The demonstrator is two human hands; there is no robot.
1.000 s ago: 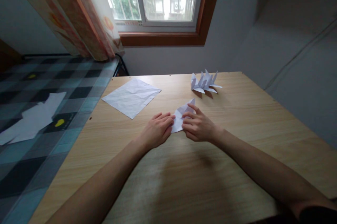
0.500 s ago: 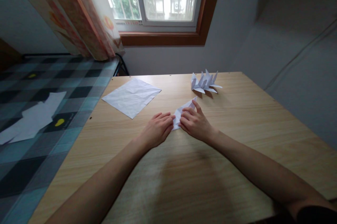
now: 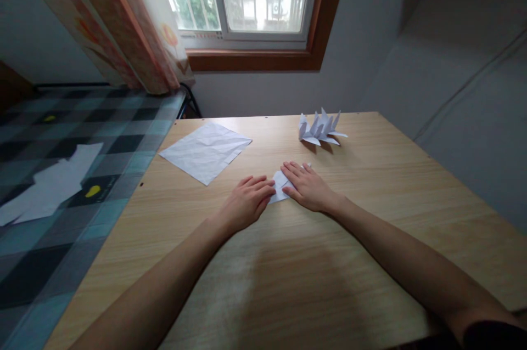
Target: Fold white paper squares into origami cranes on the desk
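A small folded white paper (image 3: 280,185) lies flat at the middle of the table (image 3: 370,218), under both hands. The right hand (image 3: 308,185) rests on it palm down, fingers stretched out and gripping nothing, while the left hand (image 3: 247,202), at its 9 o'clock, presses loosely curled fingertips on its edge. A creased sheet (image 3: 206,151) lies at 11 o'clock of the hands, and a spiky paper model (image 3: 321,129) at 1 o'clock.

Creased sheet (image 3: 205,151); folded paper shapes (image 3: 320,129), perhaps cranes.
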